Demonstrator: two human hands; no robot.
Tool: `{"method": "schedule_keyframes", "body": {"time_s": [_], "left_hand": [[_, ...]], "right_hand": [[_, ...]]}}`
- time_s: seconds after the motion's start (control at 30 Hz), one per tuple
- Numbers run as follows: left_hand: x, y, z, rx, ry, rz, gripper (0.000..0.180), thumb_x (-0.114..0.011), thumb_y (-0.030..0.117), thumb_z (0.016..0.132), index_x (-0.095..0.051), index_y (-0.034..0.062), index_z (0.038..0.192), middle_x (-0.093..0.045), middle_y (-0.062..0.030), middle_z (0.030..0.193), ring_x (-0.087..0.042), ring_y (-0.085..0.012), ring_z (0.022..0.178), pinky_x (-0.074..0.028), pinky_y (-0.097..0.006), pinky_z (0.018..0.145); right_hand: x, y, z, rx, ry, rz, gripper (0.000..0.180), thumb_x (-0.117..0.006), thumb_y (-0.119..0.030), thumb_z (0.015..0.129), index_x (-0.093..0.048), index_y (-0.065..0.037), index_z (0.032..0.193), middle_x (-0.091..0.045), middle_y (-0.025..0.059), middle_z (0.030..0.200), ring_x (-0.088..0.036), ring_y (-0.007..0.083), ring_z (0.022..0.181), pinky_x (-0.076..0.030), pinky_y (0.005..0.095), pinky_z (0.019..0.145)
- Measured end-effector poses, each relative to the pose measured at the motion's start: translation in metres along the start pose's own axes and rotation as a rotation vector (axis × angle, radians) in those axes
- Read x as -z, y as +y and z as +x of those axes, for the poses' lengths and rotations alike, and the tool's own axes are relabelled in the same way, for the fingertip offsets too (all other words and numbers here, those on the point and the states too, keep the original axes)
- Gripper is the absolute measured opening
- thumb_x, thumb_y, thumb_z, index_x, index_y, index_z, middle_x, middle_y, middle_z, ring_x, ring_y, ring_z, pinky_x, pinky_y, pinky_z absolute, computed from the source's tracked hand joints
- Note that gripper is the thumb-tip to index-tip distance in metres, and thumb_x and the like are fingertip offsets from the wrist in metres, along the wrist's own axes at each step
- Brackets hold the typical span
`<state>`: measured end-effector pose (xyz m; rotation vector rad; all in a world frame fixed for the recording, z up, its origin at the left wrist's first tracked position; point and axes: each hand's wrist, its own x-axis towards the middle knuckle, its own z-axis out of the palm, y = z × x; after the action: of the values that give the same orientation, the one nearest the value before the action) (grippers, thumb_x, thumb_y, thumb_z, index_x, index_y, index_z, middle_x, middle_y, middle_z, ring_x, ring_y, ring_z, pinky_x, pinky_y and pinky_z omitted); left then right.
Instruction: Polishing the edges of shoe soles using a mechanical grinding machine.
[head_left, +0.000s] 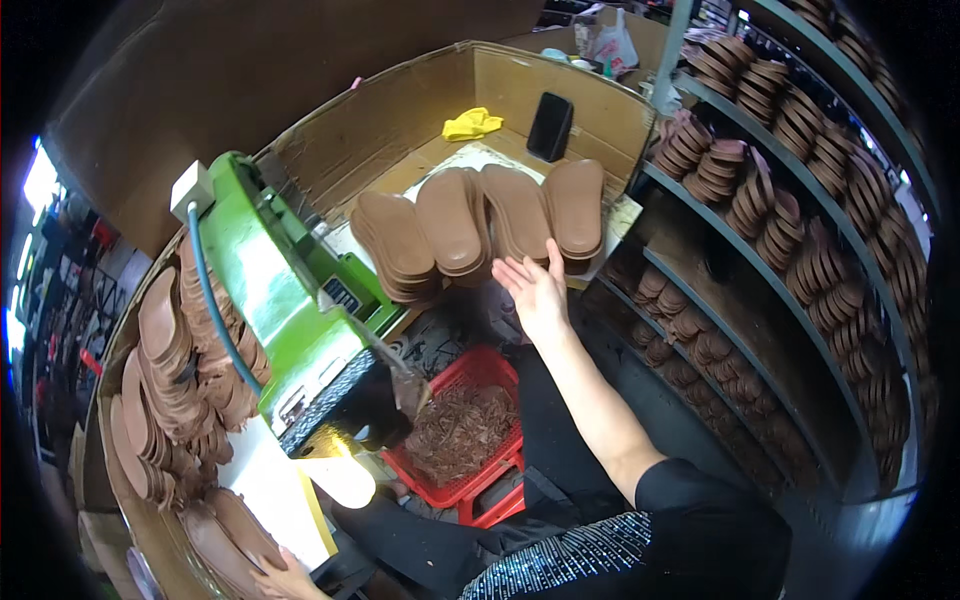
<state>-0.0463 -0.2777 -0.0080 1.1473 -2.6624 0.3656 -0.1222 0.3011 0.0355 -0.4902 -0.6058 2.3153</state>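
My right hand is stretched forward, open and palm up, just below several stacks of brown shoe soles lying on the bench inside a cardboard surround. It holds nothing. My left hand rests at the lower left on a flat brown sole at the bench's near end; how tightly the fingers close on it I cannot see. A green machine with a dark head stands between the two hands.
More brown soles are piled left of the machine. A red crate of brown trimmings sits under the bench. Shelves on the right hold many sole stacks. A yellow cloth and a black phone lie at the back.
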Motion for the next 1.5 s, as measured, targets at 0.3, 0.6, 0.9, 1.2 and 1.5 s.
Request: {"method": "schedule_keyframes", "body": {"time_s": [0.3, 0.6, 0.9, 1.2, 1.5], "left_hand": [[-0.006, 0.001, -0.016, -0.116, 0.327, -0.511, 0.049, -0.076, 0.014, 0.066, -0.057, -0.0006, 0.109, -0.054, -0.0207, 0.113, -0.050, -0.0376, 0.104, -0.038, -0.045, 0.091], [0.001, -0.013, -0.019, 0.164, 0.240, -0.550, 0.074, -0.081, 0.031, 0.063, -0.046, -0.0026, 0.119, -0.040, -0.0209, 0.109, -0.040, -0.0385, 0.101, -0.038, -0.047, 0.090], [0.084, -0.017, -0.072, -0.212, -0.341, -1.374, 0.074, -0.088, 0.028, 0.049, -0.059, -0.0034, 0.110, -0.048, -0.0131, 0.102, -0.051, -0.0263, 0.097, -0.044, -0.034, 0.085], [0.119, 0.093, -0.126, -0.822, -0.973, -1.886, 0.068, -0.082, 0.013, 0.057, -0.052, -0.0010, 0.116, -0.048, -0.0122, 0.110, -0.049, -0.0221, 0.105, -0.040, -0.034, 0.092], [0.148, 0.178, -0.221, -0.447, -1.231, -1.929, 0.031, -0.060, 0.017, 0.087, -0.059, -0.0059, 0.108, -0.064, -0.0098, 0.097, -0.059, -0.0135, 0.087, -0.046, -0.026, 0.081]], "right_hand": [[0.073, 0.048, -0.103, -0.368, -0.089, -0.285, 0.040, -0.051, 0.000, 0.088, -0.043, -0.006, 0.126, -0.062, 0.0167, 0.092, -0.062, 0.0213, 0.078, -0.053, 0.0338, 0.067], [0.087, 0.104, -0.195, -0.855, -0.309, -0.508, 0.015, -0.052, -0.002, 0.089, -0.053, -0.002, 0.104, -0.063, 0.0110, 0.077, -0.062, 0.0158, 0.061, -0.053, 0.0266, 0.052], [0.069, 0.090, -0.198, -0.993, -0.651, -0.507, 0.045, -0.048, -0.032, 0.095, -0.044, 0.003, 0.122, -0.062, 0.0232, 0.102, -0.066, 0.0265, 0.081, -0.056, 0.0322, 0.064], [0.062, 0.009, -0.166, -0.552, -0.358, -0.559, 0.051, -0.066, -0.001, 0.075, -0.047, -0.003, 0.122, -0.056, 0.0126, 0.114, -0.055, 0.0232, 0.107, -0.044, 0.0388, 0.095], [0.155, -0.030, -0.242, -0.513, -0.011, -0.329, 0.054, -0.063, -0.002, 0.079, -0.043, -0.005, 0.128, -0.050, 0.0130, 0.124, -0.048, 0.0282, 0.117, -0.037, 0.0445, 0.102]]}}
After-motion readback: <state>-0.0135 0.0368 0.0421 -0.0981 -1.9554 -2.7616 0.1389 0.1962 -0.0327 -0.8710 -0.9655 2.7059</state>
